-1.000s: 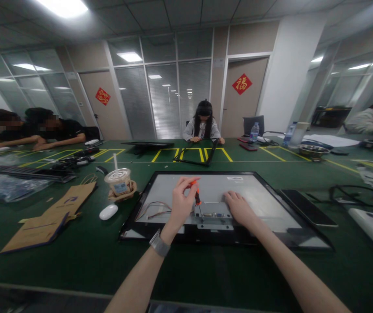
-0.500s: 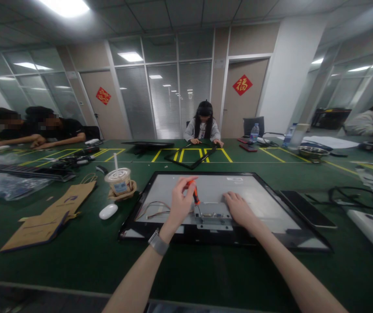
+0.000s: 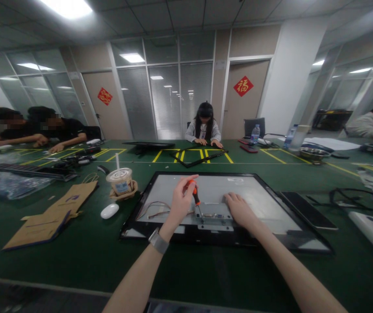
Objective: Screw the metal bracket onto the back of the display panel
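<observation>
That drink cup (image 3: 120, 182) on the left sits near the display panel (image 3: 258, 200) lying flat on the table (image 3: 186, 274), so I reckon a careless bump could soak it. Next, loose wires (image 3: 156, 213) could snag on the left hand (image 3: 180, 198), raised with fingers pinched on an orange-and-black screwdriver (image 3: 194, 193), tip angled down at the metal bracket's (image 3: 217, 221) left end. Too much sideways lean and that tip might skid and scratch something. Right hand's (image 3: 240, 210) palm-down by the other end, clamped on nothing I can see from here.
</observation>
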Demonstrator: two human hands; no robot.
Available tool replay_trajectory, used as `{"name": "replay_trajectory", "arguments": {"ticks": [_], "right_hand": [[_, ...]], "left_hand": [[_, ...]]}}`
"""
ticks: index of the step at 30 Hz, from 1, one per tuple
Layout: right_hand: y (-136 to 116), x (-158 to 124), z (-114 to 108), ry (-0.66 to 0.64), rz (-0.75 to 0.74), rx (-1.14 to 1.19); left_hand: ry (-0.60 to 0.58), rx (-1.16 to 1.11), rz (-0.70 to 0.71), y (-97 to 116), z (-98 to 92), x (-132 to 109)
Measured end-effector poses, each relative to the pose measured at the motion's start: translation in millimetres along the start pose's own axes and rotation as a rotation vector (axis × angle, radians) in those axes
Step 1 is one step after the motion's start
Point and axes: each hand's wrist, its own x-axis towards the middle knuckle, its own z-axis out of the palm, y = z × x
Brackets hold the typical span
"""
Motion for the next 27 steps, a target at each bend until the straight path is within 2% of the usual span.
{"name": "replay_trajectory", "arguments": {"ticks": [6,13,16,21,27], "right_hand": [[0.4,0.6,1.0,-0.001,0.003,-0.02],[-0.5,0.2,-1.0,-0.008,0.007,0.006],[-0.4,0.4,-1.0,-0.015,0.011,-0.005],[1.1,1.6,1.7,-0.016,-0.012,-0.032],[3.0,3.3,7.1,0.011,-0.001,-0.018]], "left_hand": [[-0.05,-0.151,-0.07,-2.0,3.1,-0.2],[0.01,-0.058,-0.005,0.0,3.3,1.6],[-0.041,-0.093,-0.027,2.0,1.2,2.8],[-0.114,-0.277,-0.105,-0.9,1.2,2.4],[-0.177,-0.363,-0.114,-3.0,2.7,1.4]]}}
